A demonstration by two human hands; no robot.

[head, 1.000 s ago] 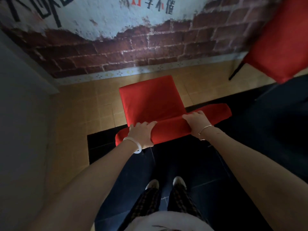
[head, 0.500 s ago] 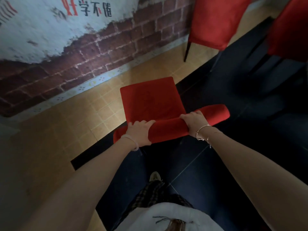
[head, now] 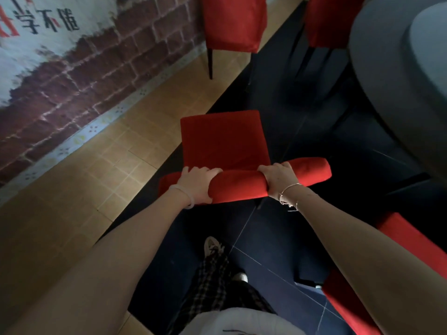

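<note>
A brick wall with painted lettering runs along the far left, above a strip of tan floor tiles. The left hand, with a pale bangle on its wrist, clenches the left part of the padded backrest top of the red chair, fingers curled over it. The chair sits at the left edge of the dark floor, its seat pointing away from the person. The right hand, with a thin bracelet on its wrist, grasps the same backrest top further right. Beyond stand two more red chairs, and a grey round table fills the far right corner.
</note>
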